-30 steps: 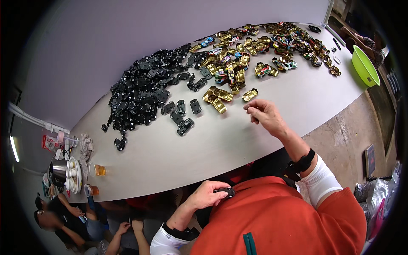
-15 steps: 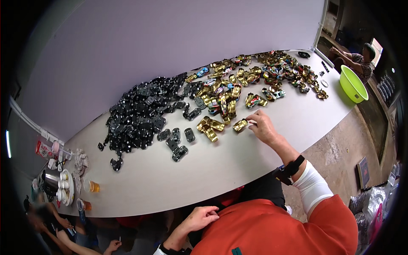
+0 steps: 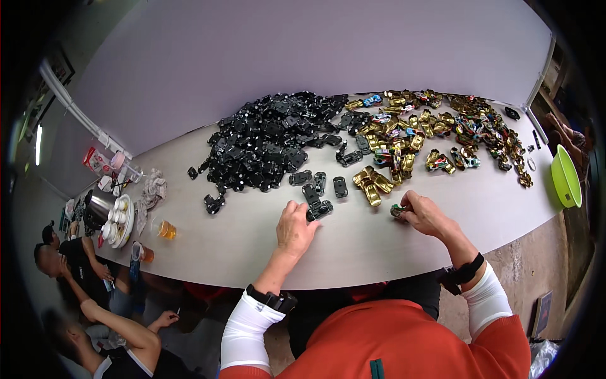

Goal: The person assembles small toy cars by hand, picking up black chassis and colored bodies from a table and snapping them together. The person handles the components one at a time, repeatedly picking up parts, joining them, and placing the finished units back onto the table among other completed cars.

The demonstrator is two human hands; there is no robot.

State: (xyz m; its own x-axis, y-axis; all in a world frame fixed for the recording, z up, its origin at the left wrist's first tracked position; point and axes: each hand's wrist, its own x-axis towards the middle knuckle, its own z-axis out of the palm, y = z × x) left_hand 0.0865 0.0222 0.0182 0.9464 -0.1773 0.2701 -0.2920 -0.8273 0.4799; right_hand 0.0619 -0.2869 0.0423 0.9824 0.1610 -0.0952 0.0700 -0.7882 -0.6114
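My left hand [image 3: 295, 228] reaches to the near end of a small group of black toy car chassis. Its fingers close on the nearest chassis [image 3: 320, 210], which still lies against the others. In my right hand [image 3: 429, 215] a toy car body [image 3: 397, 210] is pinched just at the tabletop; the fingers hide most of it, and the visible end looks dark and greenish. Between the hands and a little farther off lie several gold toy car bodies [image 3: 374, 183]. A loose black chassis [image 3: 341, 187] rests to their left.
A large heap of black chassis [image 3: 259, 145] stands against the partition [image 3: 328, 50]. Gold and coloured car bodies [image 3: 404, 142] spread to its right. A lime-green basin [image 3: 566, 177] is at the right edge. Amber drinks [image 3: 166, 230] and a tray of cups [image 3: 128, 221] stand left, near seated people.
My left hand has come up from my lap to the black chassis. My right hand has lifted the gold car body's near side and turned it. The view has swung left.
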